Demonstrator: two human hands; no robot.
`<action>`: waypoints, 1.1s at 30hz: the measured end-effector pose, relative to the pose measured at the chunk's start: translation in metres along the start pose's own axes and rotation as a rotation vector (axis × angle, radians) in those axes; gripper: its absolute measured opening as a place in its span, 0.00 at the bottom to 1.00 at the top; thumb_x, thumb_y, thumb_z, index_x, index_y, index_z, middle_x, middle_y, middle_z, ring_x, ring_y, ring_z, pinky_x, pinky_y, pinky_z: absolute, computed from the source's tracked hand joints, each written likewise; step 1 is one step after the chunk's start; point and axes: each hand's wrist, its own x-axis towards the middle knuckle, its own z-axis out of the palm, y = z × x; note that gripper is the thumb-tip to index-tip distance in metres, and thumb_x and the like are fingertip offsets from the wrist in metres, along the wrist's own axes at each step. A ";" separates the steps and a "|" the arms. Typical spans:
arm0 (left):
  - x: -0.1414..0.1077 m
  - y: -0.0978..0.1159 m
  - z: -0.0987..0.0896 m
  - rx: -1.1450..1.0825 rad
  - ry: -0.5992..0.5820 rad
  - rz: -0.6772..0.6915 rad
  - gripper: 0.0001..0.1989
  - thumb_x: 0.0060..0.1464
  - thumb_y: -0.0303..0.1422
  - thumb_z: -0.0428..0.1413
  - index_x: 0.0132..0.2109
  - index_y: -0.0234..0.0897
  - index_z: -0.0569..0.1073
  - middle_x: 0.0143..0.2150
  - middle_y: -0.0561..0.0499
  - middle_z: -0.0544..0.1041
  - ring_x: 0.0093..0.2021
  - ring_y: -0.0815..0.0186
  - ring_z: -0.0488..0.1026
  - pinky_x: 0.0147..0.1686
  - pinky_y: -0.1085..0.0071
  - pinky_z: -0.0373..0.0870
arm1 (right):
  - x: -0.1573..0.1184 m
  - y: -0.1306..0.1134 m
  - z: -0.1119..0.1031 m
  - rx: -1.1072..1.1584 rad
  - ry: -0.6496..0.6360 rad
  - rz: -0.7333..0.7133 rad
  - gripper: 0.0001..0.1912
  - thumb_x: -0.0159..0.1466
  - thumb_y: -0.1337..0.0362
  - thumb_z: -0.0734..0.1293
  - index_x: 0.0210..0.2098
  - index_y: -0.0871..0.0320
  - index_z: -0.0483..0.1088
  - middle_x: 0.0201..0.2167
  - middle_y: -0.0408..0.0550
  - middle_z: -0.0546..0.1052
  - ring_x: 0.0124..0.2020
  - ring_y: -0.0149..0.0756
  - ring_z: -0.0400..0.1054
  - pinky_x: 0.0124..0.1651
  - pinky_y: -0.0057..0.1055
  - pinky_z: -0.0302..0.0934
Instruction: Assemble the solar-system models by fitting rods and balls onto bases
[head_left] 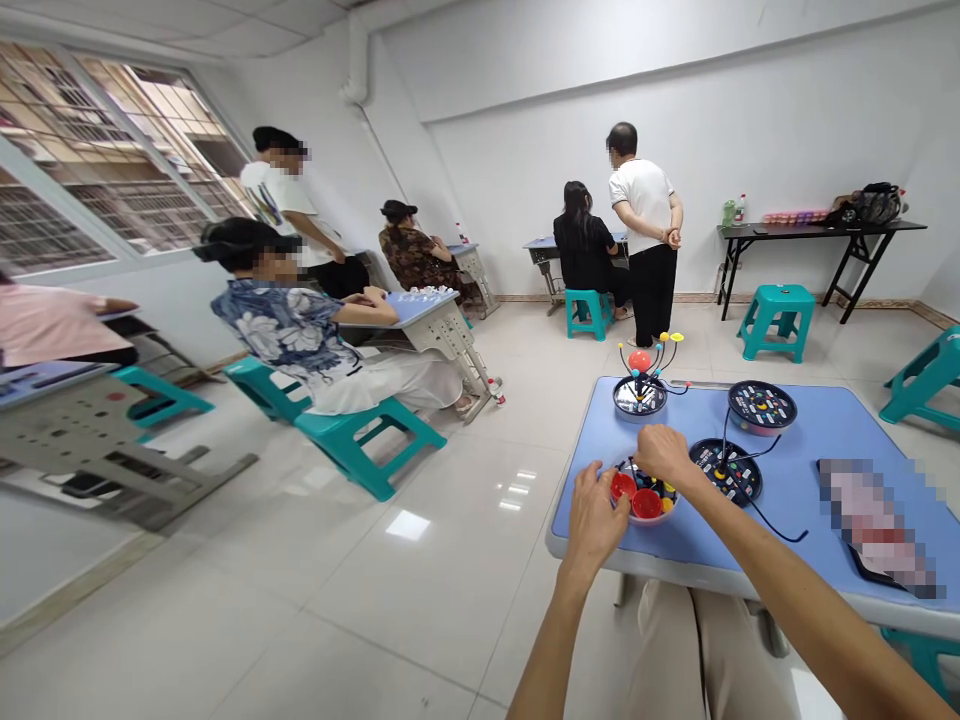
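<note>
The left hand [596,525] is curling half-closed against the near rim of a round black tray [660,518], and the right hand [664,453] is arching over its far edge, with its fingers bent downward. Neither hand's grip can be made out. Between the hands, the tray is holding two glossy red cups [646,504] and small yellow pieces [667,489]. Just right of the right hand, a black disc [725,472] with colored dots is lying on the blue table [795,500]. Ahead of the hands, a wire-armed model with a red ball [640,362] is standing on a round base.
</note>
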 end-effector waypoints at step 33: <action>0.021 0.016 -0.015 -0.342 0.285 0.062 0.11 0.57 0.29 0.52 0.43 0.35 0.78 0.43 0.43 0.79 0.46 0.57 0.75 0.49 0.58 0.71 | -0.013 0.038 -0.013 0.673 -0.037 -0.060 0.10 0.52 0.67 0.64 0.25 0.60 0.78 0.21 0.44 0.77 0.25 0.32 0.68 0.26 0.24 0.56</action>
